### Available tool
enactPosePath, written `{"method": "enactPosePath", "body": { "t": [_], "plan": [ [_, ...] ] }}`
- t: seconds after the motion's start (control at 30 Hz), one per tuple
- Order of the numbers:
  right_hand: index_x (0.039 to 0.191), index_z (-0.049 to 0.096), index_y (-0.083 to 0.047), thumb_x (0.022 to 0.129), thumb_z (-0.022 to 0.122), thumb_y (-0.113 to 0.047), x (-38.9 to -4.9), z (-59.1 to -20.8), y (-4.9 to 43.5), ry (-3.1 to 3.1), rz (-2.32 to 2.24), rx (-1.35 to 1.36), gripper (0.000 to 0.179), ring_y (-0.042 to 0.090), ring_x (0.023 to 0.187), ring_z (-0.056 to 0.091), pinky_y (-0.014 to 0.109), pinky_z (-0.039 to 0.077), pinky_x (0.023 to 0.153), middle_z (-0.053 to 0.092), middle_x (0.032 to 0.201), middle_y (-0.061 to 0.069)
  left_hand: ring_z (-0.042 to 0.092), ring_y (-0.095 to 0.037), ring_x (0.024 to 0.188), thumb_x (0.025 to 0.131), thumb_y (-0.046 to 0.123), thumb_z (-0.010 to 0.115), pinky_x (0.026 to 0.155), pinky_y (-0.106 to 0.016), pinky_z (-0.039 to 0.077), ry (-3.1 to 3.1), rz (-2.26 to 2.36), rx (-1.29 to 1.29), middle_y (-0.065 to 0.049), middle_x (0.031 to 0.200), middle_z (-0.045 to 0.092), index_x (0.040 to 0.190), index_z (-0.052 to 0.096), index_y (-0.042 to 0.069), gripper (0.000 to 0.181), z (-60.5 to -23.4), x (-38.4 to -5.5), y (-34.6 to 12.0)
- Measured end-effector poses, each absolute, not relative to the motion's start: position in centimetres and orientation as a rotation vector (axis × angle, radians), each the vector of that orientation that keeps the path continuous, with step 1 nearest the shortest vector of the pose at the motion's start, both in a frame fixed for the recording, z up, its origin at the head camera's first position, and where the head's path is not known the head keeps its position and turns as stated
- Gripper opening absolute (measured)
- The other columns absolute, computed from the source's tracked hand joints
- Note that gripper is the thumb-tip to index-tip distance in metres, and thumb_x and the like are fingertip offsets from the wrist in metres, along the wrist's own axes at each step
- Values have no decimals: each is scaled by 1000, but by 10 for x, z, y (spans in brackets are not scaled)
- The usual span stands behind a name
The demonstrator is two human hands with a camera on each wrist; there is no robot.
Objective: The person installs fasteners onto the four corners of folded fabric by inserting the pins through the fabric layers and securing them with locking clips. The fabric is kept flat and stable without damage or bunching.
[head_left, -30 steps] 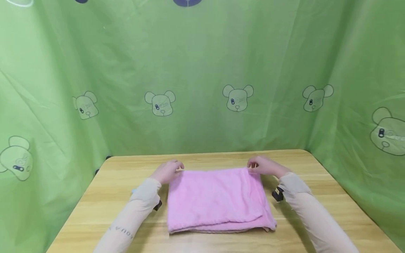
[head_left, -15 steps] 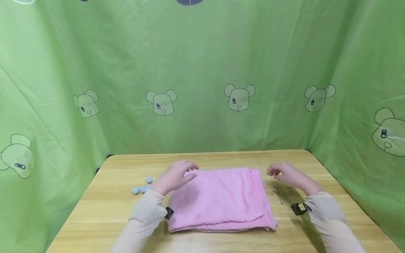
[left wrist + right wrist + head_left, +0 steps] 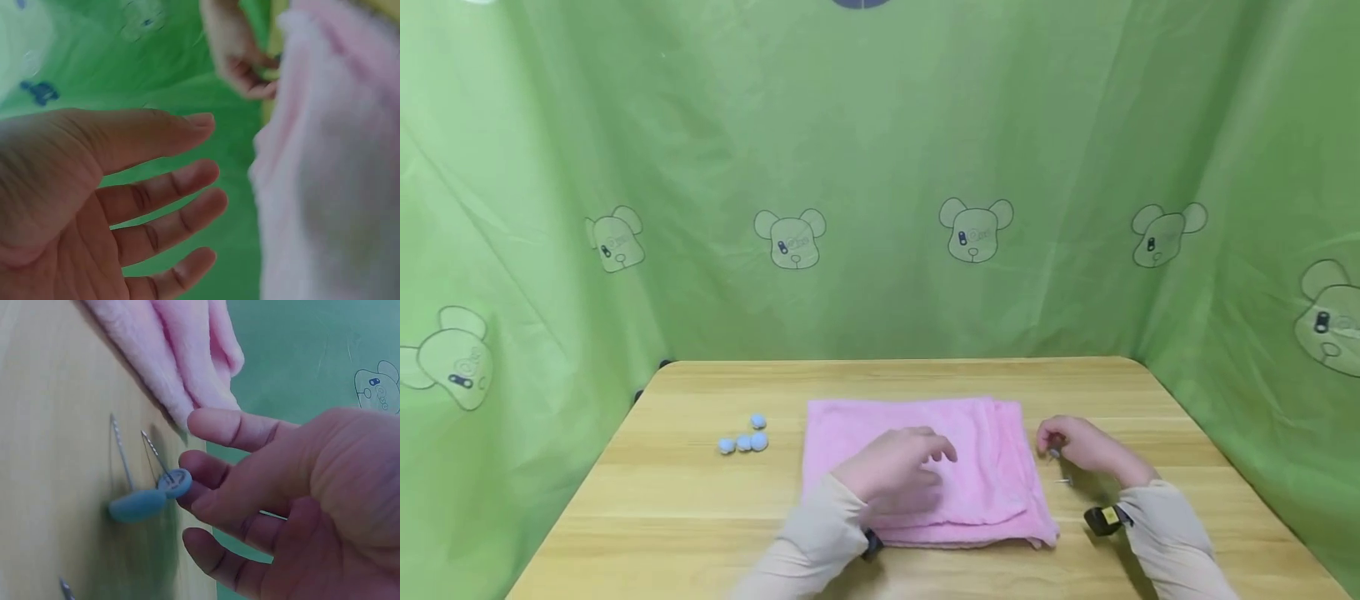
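A folded pink towel (image 3: 932,483) lies on the table. My left hand (image 3: 895,462) is over the towel, its fingers loosely spread and holding nothing in the left wrist view. My right hand (image 3: 1082,442) is beside the towel's right edge, reaching down to twist pins with light blue round heads. In the right wrist view, one twist pin (image 3: 175,483) lies right at my fingertips; whether they touch it I cannot tell. Another twist pin (image 3: 137,505) overlaps it, its spiral shaft pointing up in that view. A further metal tip (image 3: 65,589) shows at the lower edge.
Several light blue round pieces (image 3: 759,442) sit together on the table's left side. The wooden table (image 3: 662,500) is enclosed by a green curtain (image 3: 880,292) with bear-head prints behind and at both sides.
Both hands have let go of the towel's far corners. My left hand has moved right and nearer over the towel, uncovering the blue pieces. My right hand has moved right, down to the pins.
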State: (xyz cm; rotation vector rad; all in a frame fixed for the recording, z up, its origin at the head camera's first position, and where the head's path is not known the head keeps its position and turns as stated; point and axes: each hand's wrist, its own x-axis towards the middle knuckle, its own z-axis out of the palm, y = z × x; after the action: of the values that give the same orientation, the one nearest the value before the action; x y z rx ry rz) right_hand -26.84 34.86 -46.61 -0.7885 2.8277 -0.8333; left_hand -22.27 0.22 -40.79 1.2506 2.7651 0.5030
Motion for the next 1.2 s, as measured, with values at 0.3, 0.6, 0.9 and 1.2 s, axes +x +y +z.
{"method": "enactPosePath", "body": {
  "t": [0.3,0.6,0.9,1.2],
  "plan": [
    [73,61,-8,60,42,19,-263,-467,350,2846,-768,-786,35,4,69,48,22,41,61,59,71,0,55,0,92,84,31,72,80,-17,46,2703,275,1354,14,103,64,114,67,32,30,-437,-206,36],
    [74,60,-5,62,53,16,-259,-466,354,2784,-805,-756,25,5,63,48,22,43,57,58,69,1,50,-3,86,81,39,72,68,-21,40,2769,215,1297,18,96,58,109,65,37,29,-456,-197,47],
    [79,58,-4,71,73,2,-259,-466,352,2740,-873,-714,18,1,65,46,20,42,58,56,71,0,50,-5,73,84,34,68,58,-22,38,2949,206,1199,15,86,61,100,67,34,16,-464,-193,55],
    [84,60,-3,69,67,8,-266,-472,348,2617,-1005,-838,20,1,66,49,20,47,56,58,74,3,56,1,68,89,23,62,65,-17,47,2965,617,1027,13,77,67,97,70,24,11,-469,-204,56]
  ]
}}
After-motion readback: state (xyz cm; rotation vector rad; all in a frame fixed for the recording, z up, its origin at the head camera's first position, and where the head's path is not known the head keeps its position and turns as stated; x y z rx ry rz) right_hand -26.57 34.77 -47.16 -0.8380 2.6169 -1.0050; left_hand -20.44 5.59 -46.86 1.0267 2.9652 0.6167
